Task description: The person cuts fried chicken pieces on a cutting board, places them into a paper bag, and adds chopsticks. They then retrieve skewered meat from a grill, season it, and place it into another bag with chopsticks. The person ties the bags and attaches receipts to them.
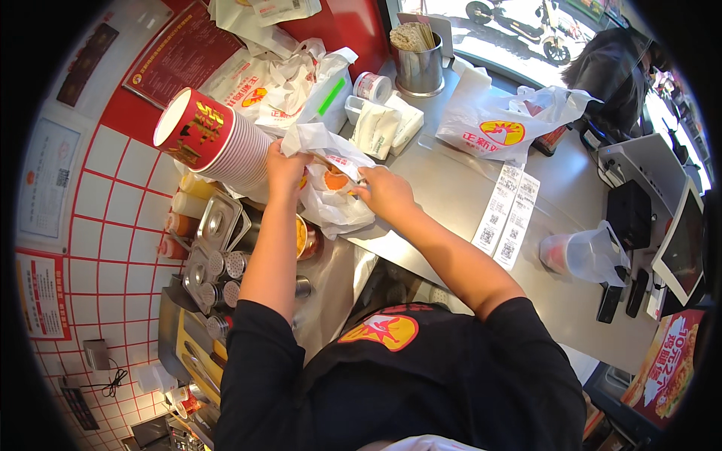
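A white printed plastic bag [338, 211] stands in front of me on the metal counter, its mouth spread between my hands. My left hand [286, 172] pinches the left side of the mouth. On the opposite side, my right hand [389, 193] grips the rim between thumb and fingers. Something orange [337, 180] shows inside the bag, partly covered by plastic; I cannot tell what it is. Just left of my left hand leans a tall stack of red and white paper buckets [217, 135]. Below the bag, a paper bucket of golden food [304, 238] is partly hidden by my left forearm.
Napkin packs [389, 127] and a steel canister of wooden sticks [418, 62] stand beyond the bag. A filled plastic bag [502, 121], receipts [505, 214] and a bagged cup [581, 256] lie rightward. Shakers [220, 282] sit at left. A person [609, 79] is outside the window.
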A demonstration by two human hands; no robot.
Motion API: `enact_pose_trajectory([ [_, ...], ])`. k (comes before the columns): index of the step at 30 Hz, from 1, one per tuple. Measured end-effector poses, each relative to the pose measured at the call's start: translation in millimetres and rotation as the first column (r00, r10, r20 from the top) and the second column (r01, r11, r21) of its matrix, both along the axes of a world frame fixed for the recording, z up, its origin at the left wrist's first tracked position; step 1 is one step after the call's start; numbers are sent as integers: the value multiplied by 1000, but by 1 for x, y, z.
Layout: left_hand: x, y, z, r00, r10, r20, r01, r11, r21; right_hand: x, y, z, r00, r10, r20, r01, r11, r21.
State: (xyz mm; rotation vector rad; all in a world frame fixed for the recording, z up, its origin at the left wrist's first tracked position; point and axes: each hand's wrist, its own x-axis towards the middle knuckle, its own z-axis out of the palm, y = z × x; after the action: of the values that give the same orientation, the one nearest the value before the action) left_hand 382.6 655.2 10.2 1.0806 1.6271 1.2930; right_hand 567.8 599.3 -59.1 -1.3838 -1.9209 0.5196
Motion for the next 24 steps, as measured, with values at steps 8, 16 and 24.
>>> enact_pose_trajectory([
  [8,-32,26,-2,993,75,-91,-61,987,146,-43,53,45,989,14,150,-17,1000,22],
  [16,-14,-15,8,893,184,-410,26,890,455,-67,87,31,998,8,65,-13,997,76],
  [24,2,-73,-37,659,-149,-737,296,953,71,-83,92,26,994,70,-84,-62,993,104],
])
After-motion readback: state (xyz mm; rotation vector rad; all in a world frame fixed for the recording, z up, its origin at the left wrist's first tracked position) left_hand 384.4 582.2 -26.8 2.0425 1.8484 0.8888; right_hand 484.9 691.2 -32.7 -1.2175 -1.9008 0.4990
